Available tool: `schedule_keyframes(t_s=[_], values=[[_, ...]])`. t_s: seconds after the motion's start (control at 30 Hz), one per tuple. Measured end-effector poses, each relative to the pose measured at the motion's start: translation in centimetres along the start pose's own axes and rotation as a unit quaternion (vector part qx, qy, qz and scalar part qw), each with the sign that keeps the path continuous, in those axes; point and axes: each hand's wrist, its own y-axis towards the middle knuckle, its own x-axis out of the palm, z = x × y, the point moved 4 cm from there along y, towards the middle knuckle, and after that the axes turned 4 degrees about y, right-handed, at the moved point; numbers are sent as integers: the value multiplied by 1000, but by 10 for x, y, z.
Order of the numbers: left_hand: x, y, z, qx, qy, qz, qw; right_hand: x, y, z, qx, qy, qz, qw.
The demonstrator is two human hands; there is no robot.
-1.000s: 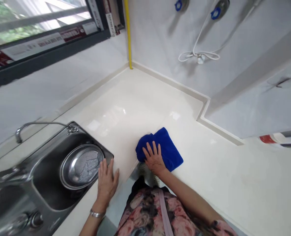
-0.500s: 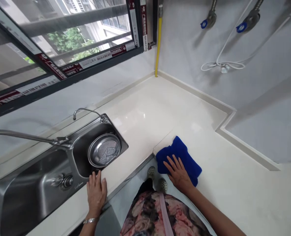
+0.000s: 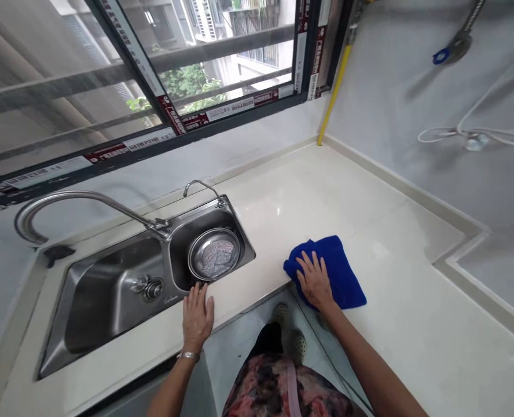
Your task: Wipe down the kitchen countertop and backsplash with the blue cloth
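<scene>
A blue cloth (image 3: 346,278) lies spread on the cream countertop (image 3: 396,324) near its inner corner edge. My right hand (image 3: 315,281) rests flat on the cloth's left part, fingers spread. At the front rim of the sink, my left hand (image 3: 197,313) lies on the counter with its fingers extended and nothing in it. Just beyond its fingertips, a round metal strainer basin (image 3: 214,255) sits in the smaller right bowl of the steel sink (image 3: 109,289); something crumpled and shiny lies inside it.
A large curved faucet (image 3: 87,196) arches over the left bowl, and a small faucet (image 3: 202,184) stands behind the right one. A window (image 3: 239,110) is behind the sink. A yellow pipe (image 3: 335,95) meets the counter's back corner. Cable (image 3: 495,134) hangs on the right wall.
The view has turned left, showing more of the sink and large faucet. My right hand and the blue cloth have shifted toward the counter's back. My left hand still rests by the sink.
</scene>
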Motion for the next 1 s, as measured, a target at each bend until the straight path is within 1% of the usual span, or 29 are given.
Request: schedule_keyframes(t_s=[0.1, 0.2, 0.3, 0.4, 0.47, 0.5, 0.53, 0.6, 0.7, 0.77, 0.87, 0.93, 1.0], values=[[0, 0, 0, -3, 1, 3, 1000, 13, 21, -26, -56, 21, -44, 997], [-1, 0, 1, -6, 0, -2, 1000, 31, 28, -70, -74, 56, -65, 994], [-3, 0, 1, -9, -7, -15, 1000, 51, 23, -131, -93, 92, -92, 987], [-3, -2, -1, -15, -18, -23, 999, 66, 10, -191, -159, 131, -141, 968], [-2, -3, -5, -17, -33, -27, 999, 71, 3, -216, -222, 156, -175, 946], [-1, -4, -7, -19, -42, -27, 999, 72, 1, -223, -249, 165, -190, 935], [0, -4, -9, -21, -51, -24, 998, 72, -1, -226, -272, 172, -203, 925], [2, -6, -12, -26, -64, -17, 997, 70, -2, -220, -302, 177, -223, 910], [5, -8, -14, -26, -62, -13, 998, 62, 0, -191, -314, 162, -238, 905], [6, -9, -14, -17, -53, -10, 998, 55, 7, -163, -287, 137, -236, 918], [8, -11, -13, -3, -36, -1, 999, 47, 28, -120, -231, 87, -220, 944], [10, -13, -13, -1, -25, 6, 1000, 43, 48, -100, -217, 61, -209, 952], [13, -14, -14, -2, -13, 7, 1000, 45, 71, -89, -205, 42, -195, 958]])
